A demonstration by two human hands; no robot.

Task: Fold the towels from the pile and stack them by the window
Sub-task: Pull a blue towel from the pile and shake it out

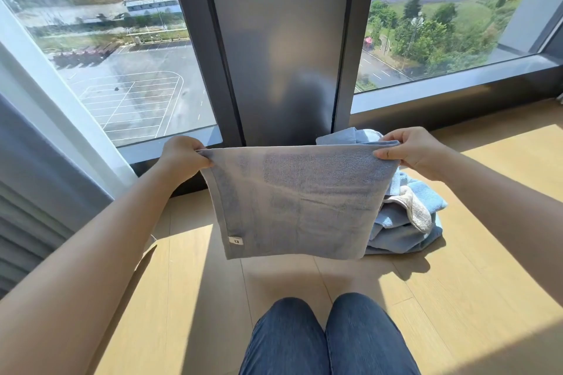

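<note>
Now the left hand point(182, 158) and right hand point(411, 151) each pinch a top corner of the towel point(298, 204), hanging it flat above the floor point(457, 298), seemingly to square its edges, the pile point(408, 222) just behind by the window point(137, 70).

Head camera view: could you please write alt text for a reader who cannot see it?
A person's left hand and right hand each pinch a top corner of a grey-blue towel, holding it spread above the wooden floor. A pile of crumpled blue towels lies behind it to the right, by a large window.
</note>
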